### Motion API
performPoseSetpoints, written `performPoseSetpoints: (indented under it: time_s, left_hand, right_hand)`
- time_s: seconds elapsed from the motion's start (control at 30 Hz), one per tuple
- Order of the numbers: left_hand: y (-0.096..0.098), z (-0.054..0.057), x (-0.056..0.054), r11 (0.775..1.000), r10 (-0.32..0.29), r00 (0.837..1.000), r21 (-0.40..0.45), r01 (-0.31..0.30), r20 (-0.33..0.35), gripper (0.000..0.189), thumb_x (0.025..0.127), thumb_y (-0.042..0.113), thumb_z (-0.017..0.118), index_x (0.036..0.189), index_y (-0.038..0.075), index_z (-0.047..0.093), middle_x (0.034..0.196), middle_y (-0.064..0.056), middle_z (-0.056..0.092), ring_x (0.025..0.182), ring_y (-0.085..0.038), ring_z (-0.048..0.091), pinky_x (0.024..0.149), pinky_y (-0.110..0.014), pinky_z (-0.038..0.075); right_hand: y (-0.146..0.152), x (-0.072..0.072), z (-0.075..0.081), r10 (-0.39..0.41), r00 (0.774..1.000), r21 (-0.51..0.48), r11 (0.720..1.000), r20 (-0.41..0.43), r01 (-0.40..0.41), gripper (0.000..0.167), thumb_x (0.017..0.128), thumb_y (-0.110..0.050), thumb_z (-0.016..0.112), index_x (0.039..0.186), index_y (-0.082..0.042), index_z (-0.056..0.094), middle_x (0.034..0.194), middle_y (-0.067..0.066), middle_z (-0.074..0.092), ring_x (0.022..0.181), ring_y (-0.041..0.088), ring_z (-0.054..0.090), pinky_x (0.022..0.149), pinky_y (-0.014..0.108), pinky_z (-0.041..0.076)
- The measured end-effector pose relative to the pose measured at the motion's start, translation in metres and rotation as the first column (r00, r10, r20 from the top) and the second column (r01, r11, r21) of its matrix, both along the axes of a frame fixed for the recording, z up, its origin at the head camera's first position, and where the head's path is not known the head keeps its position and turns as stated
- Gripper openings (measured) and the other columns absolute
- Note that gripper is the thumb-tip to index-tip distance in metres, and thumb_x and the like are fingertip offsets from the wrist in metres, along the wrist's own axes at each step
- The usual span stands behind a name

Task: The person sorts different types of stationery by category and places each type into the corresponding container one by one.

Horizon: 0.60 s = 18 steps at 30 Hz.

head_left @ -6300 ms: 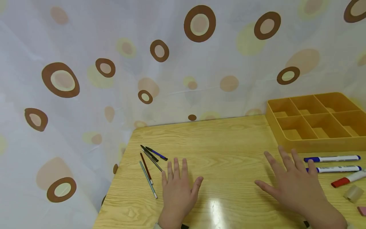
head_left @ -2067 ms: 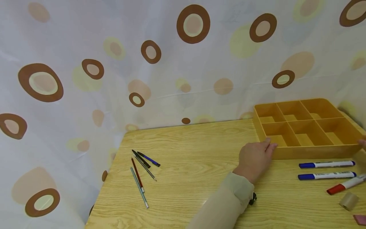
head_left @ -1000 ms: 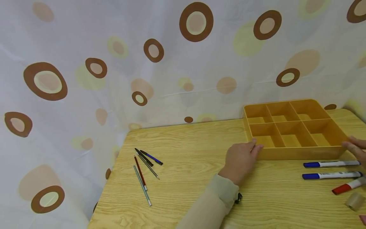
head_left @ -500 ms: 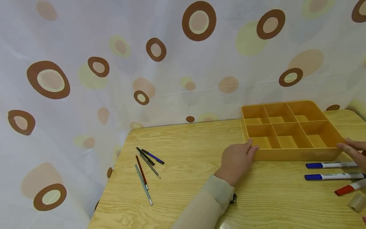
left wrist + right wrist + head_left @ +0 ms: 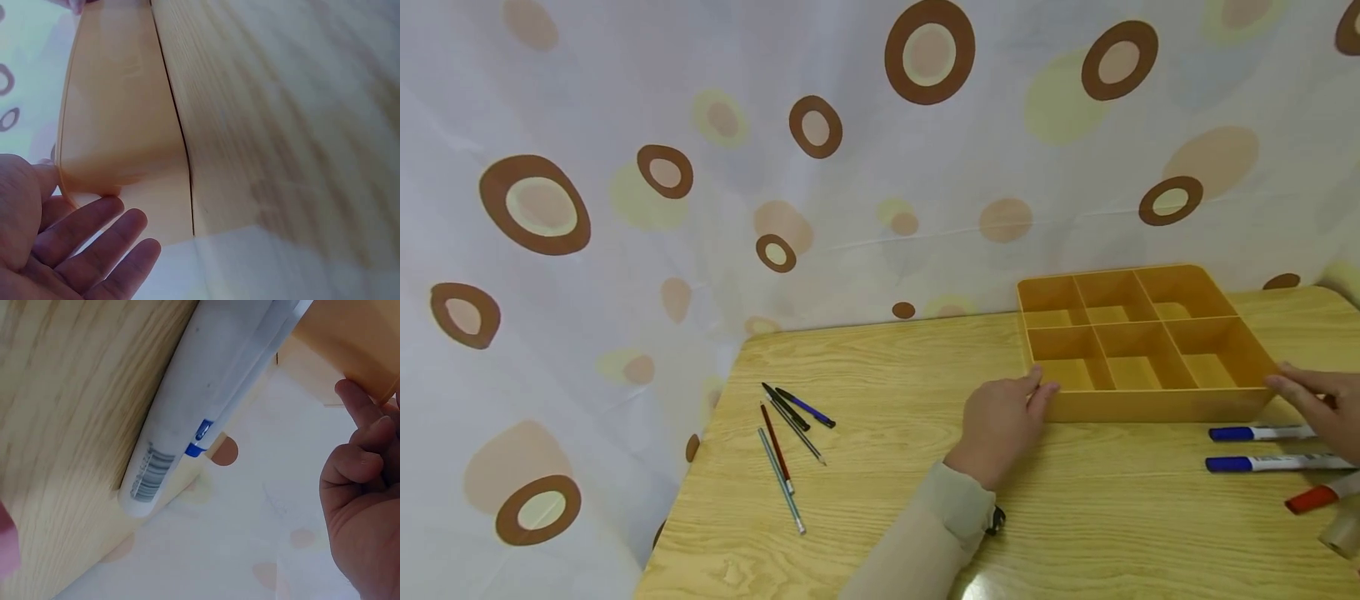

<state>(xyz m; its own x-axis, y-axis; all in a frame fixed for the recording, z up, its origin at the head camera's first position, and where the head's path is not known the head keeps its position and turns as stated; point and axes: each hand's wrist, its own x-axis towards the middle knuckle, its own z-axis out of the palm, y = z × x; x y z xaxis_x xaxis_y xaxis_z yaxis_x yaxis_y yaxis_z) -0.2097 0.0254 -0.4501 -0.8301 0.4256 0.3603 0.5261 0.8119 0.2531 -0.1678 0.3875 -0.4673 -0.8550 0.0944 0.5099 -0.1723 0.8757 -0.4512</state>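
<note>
Left grip (image 5: 50,250) holding an orange tray (image 5: 119,112) by its rounded corner, wood-grain table (image 5: 269,125) alongside; ring-patterned backdrop (image 5: 19,50) behind

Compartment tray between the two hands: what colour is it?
Yellow-orange; the head view shows the tray best.

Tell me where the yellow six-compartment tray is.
In the head view, the yellow six-compartment tray is right of centre on the wooden table, between the left hand and right hand.
</note>
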Motion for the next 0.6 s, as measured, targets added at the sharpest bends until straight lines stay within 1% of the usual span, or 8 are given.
performPoseSetpoints:
  time_s: [0.07, 0.1, 0.17, 0.27, 0.33, 0.47, 0.53, 0.6]
  left_hand:
    - [-0.003, 0.0, 0.0, 1.0, 0.008, 1.0, 0.009, -0.009, 0.012, 0.044, 0.111, 0.046, 0.046, 0.136, 0.018, 0.068, 0.092, 0.004, 0.079, 0.074, -0.008, 0.073, 0.058, -0.011, 0.047]
    - [-0.004, 0.0, 0.0, 1.0, 0.01, 1.0, 0.009, -0.01, 0.023, 0.044, 0.111, 0.046, 0.045, 0.137, 0.018, 0.067, 0.085, 0.003, 0.078, 0.069, -0.009, 0.071, 0.056, -0.011, 0.045]
    - [-0.007, 0.001, 0.001, 1.0, 0.02, 0.999, 0.01, -0.02, 0.03, 0.043, 0.11, 0.046, 0.046, 0.137, 0.018, 0.067, 0.09, 0.003, 0.079, 0.072, -0.01, 0.073, 0.056, -0.011, 0.045]
    - [-0.011, 0.002, 0.002, 1.0, 0.027, 0.999, 0.013, -0.028, 0.034, 0.042, 0.11, 0.045, 0.048, 0.136, 0.018, 0.067, 0.103, 0.003, 0.08, 0.08, -0.01, 0.075, 0.059, -0.012, 0.05]
    - [-0.014, 0.003, 0.003, 0.999, 0.034, 0.999, 0.015, -0.035, 0.029, 0.042, 0.11, 0.045, 0.049, 0.136, 0.018, 0.068, 0.114, 0.004, 0.078, 0.089, -0.01, 0.076, 0.062, -0.014, 0.053]
    - [-0.021, 0.003, 0.003, 0.999, 0.051, 0.998, 0.017, -0.052, 0.045, 0.042, 0.11, 0.045, 0.048, 0.136, 0.019, 0.068, 0.122, 0.006, 0.075, 0.093, -0.011, 0.076, 0.065, -0.017, 0.056]
    - [-0.024, 0.002, 0.003, 0.998, 0.058, 0.997, 0.018, -0.059, 0.046, 0.042, 0.11, 0.045, 0.048, 0.136, 0.019, 0.068, 0.123, 0.006, 0.075, 0.092, -0.011, 0.076, 0.065, -0.018, 0.056]
    - [-0.027, 0.0, 0.003, 0.998, 0.06, 0.997, 0.026, -0.061, 0.042, 0.042, 0.11, 0.045, 0.048, 0.136, 0.018, 0.068, 0.123, 0.005, 0.075, 0.091, -0.012, 0.076, 0.065, -0.018, 0.056]
  right_hand:
    - [-0.002, 0.001, 0.001, 0.011, 1.0, 0.017, 1.0, -0.011, -0.011, 0.055, 0.11, -0.031, 0.054, 0.112, 0.023, 0.063, 0.108, 0.046, 0.061, 0.042, 0.0, 0.027, 0.041, 0.023, 0.024]
    - [-0.003, 0.001, 0.001, 0.017, 1.0, 0.029, 0.999, -0.024, -0.016, 0.055, 0.11, -0.031, 0.054, 0.111, 0.023, 0.064, 0.105, 0.046, 0.062, 0.042, -0.001, 0.026, 0.041, 0.024, 0.023]
    - [-0.006, 0.001, 0.002, 0.029, 0.999, 0.043, 0.999, -0.045, -0.027, 0.056, 0.11, -0.032, 0.054, 0.11, 0.023, 0.064, 0.098, 0.046, 0.065, 0.041, -0.001, 0.024, 0.04, 0.024, 0.022]
    - [-0.011, 0.001, 0.003, 0.047, 0.997, 0.06, 0.997, -0.057, -0.044, 0.056, 0.11, -0.032, 0.054, 0.108, 0.023, 0.065, 0.087, 0.044, 0.066, 0.042, -0.004, 0.023, 0.039, 0.023, 0.022]
    - [-0.014, 0.001, 0.005, 0.063, 0.996, 0.062, 0.996, -0.057, -0.059, 0.052, 0.11, -0.028, 0.055, 0.108, 0.023, 0.066, 0.085, 0.043, 0.067, 0.042, -0.005, 0.024, 0.038, 0.023, 0.022]
    - [-0.02, 0.001, 0.007, 0.091, 0.993, 0.098, 0.992, -0.075, -0.083, 0.053, 0.109, -0.03, 0.056, 0.106, 0.022, 0.067, 0.063, 0.03, 0.066, 0.043, -0.007, 0.025, 0.038, 0.023, 0.021]
    - [-0.023, 0.001, 0.008, 0.094, 0.993, 0.125, 0.989, -0.077, -0.084, 0.056, 0.11, -0.034, 0.054, 0.106, 0.021, 0.067, 0.05, 0.015, 0.059, 0.042, -0.008, 0.023, 0.037, 0.023, 0.021]
    - [-0.026, 0.001, 0.009, 0.083, 0.995, 0.146, 0.986, -0.054, -0.075, 0.061, 0.11, -0.038, 0.051, 0.107, 0.021, 0.067, 0.042, 0.003, 0.05, 0.04, -0.005, 0.024, 0.037, 0.025, 0.021]
